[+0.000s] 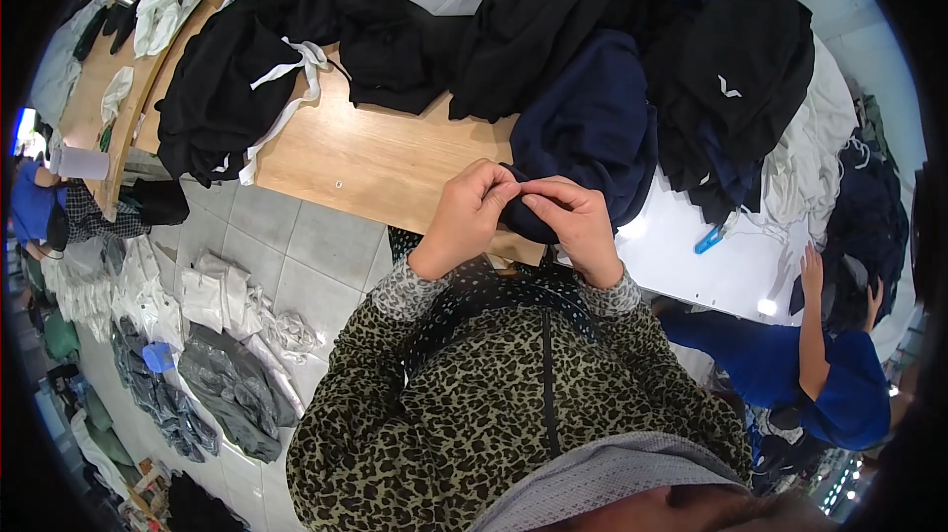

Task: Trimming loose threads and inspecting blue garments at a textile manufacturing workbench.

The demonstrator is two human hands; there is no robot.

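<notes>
A navy garment [592,107] lies bunched on the wooden table, and its near end hangs at the table's front edge. My left hand [462,216] pinches that end between thumb and forefinger. Right beside it, my right hand [578,223] pinches the same cloth, so that both sets of fingertips meet. Whatever small thing may be between the fingertips is too small to make out. Below the hands a dark fold of the cloth hangs in a loop.
Black garments [395,58] are heaped along the table [346,157]. On the white surface at right lies a blue-handled small tool [709,239], near a coworker's arm [813,325]. Bagged clothes [232,384] lie on the tiled floor. Another person [39,201] is at far left.
</notes>
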